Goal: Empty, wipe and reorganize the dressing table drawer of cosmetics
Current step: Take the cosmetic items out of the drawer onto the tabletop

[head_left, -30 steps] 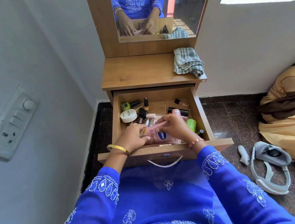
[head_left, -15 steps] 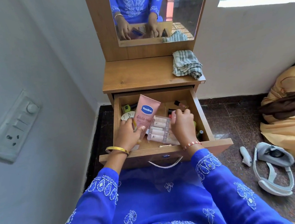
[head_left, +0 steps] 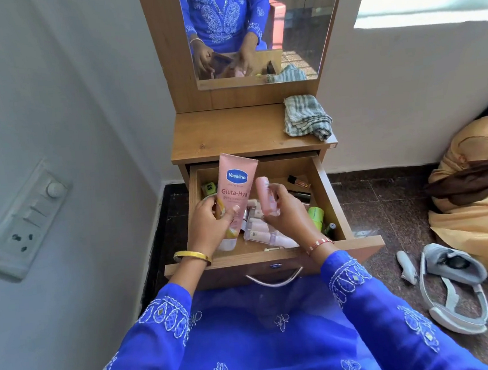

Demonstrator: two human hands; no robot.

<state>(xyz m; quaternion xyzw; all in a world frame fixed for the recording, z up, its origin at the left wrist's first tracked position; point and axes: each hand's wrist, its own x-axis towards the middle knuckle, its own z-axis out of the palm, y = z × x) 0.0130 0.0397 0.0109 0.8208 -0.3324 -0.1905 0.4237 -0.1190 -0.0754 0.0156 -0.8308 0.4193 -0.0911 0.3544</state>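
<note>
A: Item one, relative to the drawer?

B: Vaseline tube, soft pink plastic, flat crimped end up, cap down. Left hand grips its lower half, fingers curled round it, lifted above the drawer's left side; I judge it is on its way out, for emptying.

A: Item two?

B: Small pink bottle, smooth and cylindrical, tilted. Right hand holds it pinched above the drawer's middle.

A: Still inside?

B: Clear pack of pale tubes on the drawer floor, near the front; green jar at the right wall; green-capped pot at the back left; dark slim sticks at the back right.

A: Wiping material?

B: Checked cloth, woven, crumpled, on the wooden bench above the drawer, ready for later, I judge.
</note>
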